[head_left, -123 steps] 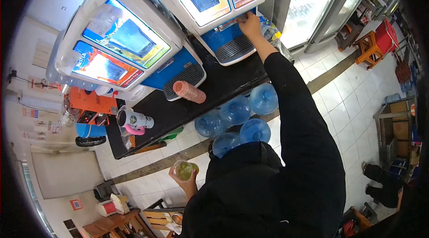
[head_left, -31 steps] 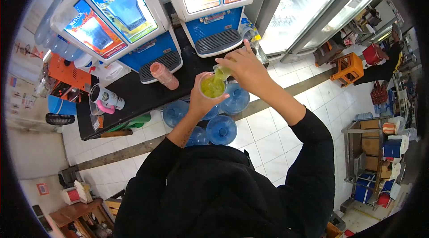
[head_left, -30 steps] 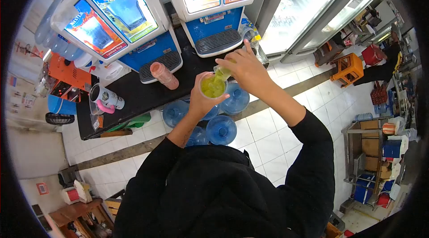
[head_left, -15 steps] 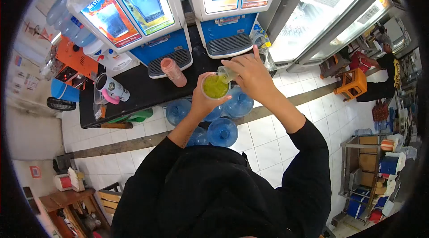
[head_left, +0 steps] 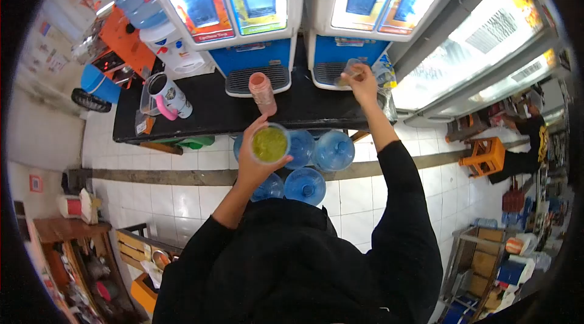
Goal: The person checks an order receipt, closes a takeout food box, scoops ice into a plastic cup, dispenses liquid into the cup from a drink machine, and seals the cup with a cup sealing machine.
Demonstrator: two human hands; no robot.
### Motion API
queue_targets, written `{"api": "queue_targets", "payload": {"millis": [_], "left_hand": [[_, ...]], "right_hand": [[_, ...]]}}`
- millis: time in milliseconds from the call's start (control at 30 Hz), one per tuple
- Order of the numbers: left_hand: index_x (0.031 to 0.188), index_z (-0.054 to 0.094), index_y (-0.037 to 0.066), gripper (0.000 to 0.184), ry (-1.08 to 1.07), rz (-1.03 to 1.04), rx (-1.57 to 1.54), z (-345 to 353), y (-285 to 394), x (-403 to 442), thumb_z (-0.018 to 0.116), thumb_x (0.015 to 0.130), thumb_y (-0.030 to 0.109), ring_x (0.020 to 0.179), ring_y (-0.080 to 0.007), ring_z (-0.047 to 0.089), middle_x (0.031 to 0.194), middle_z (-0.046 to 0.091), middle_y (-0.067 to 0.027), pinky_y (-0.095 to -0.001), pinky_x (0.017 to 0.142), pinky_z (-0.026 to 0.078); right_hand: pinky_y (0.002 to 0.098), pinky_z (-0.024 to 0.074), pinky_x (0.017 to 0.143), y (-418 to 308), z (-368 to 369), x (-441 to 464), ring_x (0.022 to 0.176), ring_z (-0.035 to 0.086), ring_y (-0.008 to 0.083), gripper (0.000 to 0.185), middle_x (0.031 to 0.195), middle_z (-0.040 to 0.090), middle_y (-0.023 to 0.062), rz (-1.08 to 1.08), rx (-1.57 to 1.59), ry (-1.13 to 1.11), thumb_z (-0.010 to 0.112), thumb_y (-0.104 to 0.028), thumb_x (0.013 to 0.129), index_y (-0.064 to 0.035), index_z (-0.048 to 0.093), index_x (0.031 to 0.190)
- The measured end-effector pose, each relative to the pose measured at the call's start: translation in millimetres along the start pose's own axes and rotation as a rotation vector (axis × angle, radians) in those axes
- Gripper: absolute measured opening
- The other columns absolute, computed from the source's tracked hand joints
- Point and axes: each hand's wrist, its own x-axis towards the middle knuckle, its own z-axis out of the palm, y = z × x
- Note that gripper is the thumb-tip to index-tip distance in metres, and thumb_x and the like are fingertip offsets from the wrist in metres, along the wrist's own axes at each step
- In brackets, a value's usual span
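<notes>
My left hand is closed around a clear plastic cup with bright green contents, held in front of the black counter. Farther out on the right, my right hand grips a small clear cup by its side, close to the drip tray of the right drink dispenser. Whether that small cup touches the counter or tray, I cannot tell. A pink open-topped bottle stands on the counter just beyond my left hand.
Two drink dispensers with lit panels line the counter's back. A white tumbler with a pink handle stands at the left. Large blue water bottles sit on the floor below. At the right are glass-door fridges, an orange stool and another person.
My right hand has moved away from the green cup, rightward toward the right dispenser, carrying the small cup. My left hand has drawn the green cup slightly nearer to me; the view has shifted.
</notes>
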Motion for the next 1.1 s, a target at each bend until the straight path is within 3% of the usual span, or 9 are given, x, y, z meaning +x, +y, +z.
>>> {"api": "queue_targets", "payload": {"millis": [200, 567, 633, 667, 700, 800, 933, 1033, 1100], "left_hand": [[0.130, 0.050, 0.005, 0.084, 0.197, -0.236, 0.081, -102, -9, -83, 0.098, 0.062, 0.017, 0.117, -0.0219, 0.058, 0.125, 0.059, -0.0100, -0.0362, 0.104, 0.047], [0.130, 0.048, 0.005, 0.079, 0.683, -0.390, 0.117, -274, -63, -138, 0.094, 0.065, 0.009, 0.117, -0.0195, 0.057, 0.123, 0.057, -0.0081, -0.0346, 0.103, 0.047], [0.131, 0.048, 0.005, 0.079, 0.731, -0.398, 0.047, -308, -86, -118, 0.094, 0.066, 0.010, 0.118, -0.0193, 0.057, 0.125, 0.057, -0.0086, -0.0346, 0.104, 0.047], [0.131, 0.048, 0.005, 0.080, 0.727, -0.397, 0.076, -330, -100, -107, 0.094, 0.066, 0.010, 0.119, -0.0195, 0.057, 0.126, 0.057, -0.0088, -0.0346, 0.104, 0.046], [0.132, 0.047, 0.005, 0.082, 0.728, -0.394, 0.106, -353, -113, -97, 0.094, 0.065, 0.010, 0.119, -0.0196, 0.057, 0.126, 0.057, -0.0090, -0.0346, 0.104, 0.046], [0.134, 0.046, 0.005, 0.084, 0.707, -0.384, 0.142, -428, -151, -79, 0.094, 0.065, 0.011, 0.120, -0.0200, 0.056, 0.127, 0.057, -0.0087, -0.0344, 0.105, 0.046], [0.135, 0.043, 0.003, 0.088, 0.618, -0.338, 0.106, -531, -182, -37, 0.095, 0.064, 0.010, 0.123, -0.0215, 0.055, 0.129, 0.053, -0.0105, -0.0349, 0.106, 0.046], [0.137, 0.041, 0.001, 0.094, 0.584, -0.305, 0.187, -596, -188, -24, 0.097, 0.062, 0.011, 0.124, -0.0230, 0.055, 0.131, 0.051, -0.0127, -0.0360, 0.107, 0.045], [0.137, 0.042, 0.000, 0.094, 0.569, -0.300, 0.238, -632, -182, -15, 0.097, 0.063, 0.012, 0.124, -0.0234, 0.055, 0.131, 0.052, -0.0129, -0.0359, 0.108, 0.045]], "right_hand": [[0.0447, 0.0550, 0.079, 74, 45, 69, 0.088, 0.071, 0.0322, 0.067, 0.101, 0.074, 0.0097, -0.072, -0.380, 0.242, 0.091, -0.048, 0.066, -0.0092, 0.067, 0.115], [0.0385, 0.0525, 0.093, 150, 58, 60, 0.105, 0.070, 0.0319, 0.076, 0.112, 0.074, 0.0145, 0.076, -0.441, 0.337, 0.091, -0.041, 0.067, 0.0002, 0.064, 0.125], [0.0379, 0.0533, 0.091, 94, 55, 29, 0.101, 0.069, 0.0268, 0.050, 0.110, 0.073, 0.0127, 0.307, -0.396, 0.527, 0.080, -0.032, 0.079, -0.0008, 0.068, 0.117], [0.0389, 0.0512, 0.093, 76, 63, 15, 0.103, 0.065, 0.0281, 0.042, 0.120, 0.067, 0.0149, 0.196, 0.128, 0.670, 0.069, -0.018, 0.089, -0.0003, 0.064, 0.127], [0.0368, 0.0510, 0.086, -19, 75, -10, 0.101, 0.061, 0.0229, 0.032, 0.119, 0.064, 0.0101, 0.299, 0.249, 0.771, 0.061, -0.016, 0.094, -0.0021, 0.064, 0.123], [0.0291, 0.0488, 0.076, -255, 167, -85, 0.096, 0.059, 0.0157, 0.017, 0.115, 0.063, 0.0086, -0.046, 0.370, 0.852, 0.052, -0.010, 0.098, -0.0045, 0.060, 0.112], [0.0302, 0.0546, 0.065, -411, 369, -173, 0.076, 0.063, 0.0157, 0.007, 0.092, 0.063, 0.0073, -0.331, 0.556, 0.127, 0.062, -0.009, 0.098, -0.0036, 0.061, 0.102], [0.0277, 0.0569, 0.071, -445, 543, -219, 0.089, 0.066, 0.0145, 0.023, 0.111, 0.068, 0.0075, 0.272, 0.799, -0.739, 0.064, -0.014, 0.099, -0.0048, 0.064, 0.120], [0.0385, 0.0575, 0.080, -437, 650, -224, 0.103, 0.063, 0.0184, 0.031, 0.117, 0.067, 0.0045, 0.771, 0.835, -0.891, 0.062, -0.017, 0.099, -0.0079, 0.059, 0.128]]}}
